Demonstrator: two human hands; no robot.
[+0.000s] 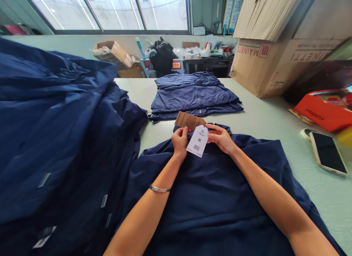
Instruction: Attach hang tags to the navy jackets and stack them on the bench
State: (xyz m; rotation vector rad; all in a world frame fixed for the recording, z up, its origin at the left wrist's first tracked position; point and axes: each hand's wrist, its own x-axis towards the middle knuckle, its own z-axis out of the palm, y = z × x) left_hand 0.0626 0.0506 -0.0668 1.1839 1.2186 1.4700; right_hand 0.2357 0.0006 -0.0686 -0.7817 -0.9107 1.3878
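Navy garment point(206, 201) lies spread on the pale worktop point(305, 157) directly beneath the person's forearms, its near edge running out of the head view. Heaped navy garments point(55, 116) rise at the left, and a folded navy garment point(192, 96) lies beyond the hands.

At the far right stands a large carton point(255, 67) with upside-down MAINETTI print, more cardboard point(266, 14) above it; their contents cannot be seen. Nearer, an orange box point(324, 111) holds packets, partly out of frame. At the back, a small open carton point(122, 52) tilts, with pale crumpled material point(103, 50) inside.

Both hands meet over the far end of the spread garment, fingers drawn close rather than spread. The left hand point(180, 140) pinches the lower edge of a brown tag point(189, 119) between thumb and curled fingers. The right hand point(221, 138) pinches the upper right edge of a white tag point(197, 142) marked M, which overlaps the brown one.

The left hand's curled fingertips are hidden, the tags' small print is too fine to read, and the tags' attachment to the garment is hard to make out.
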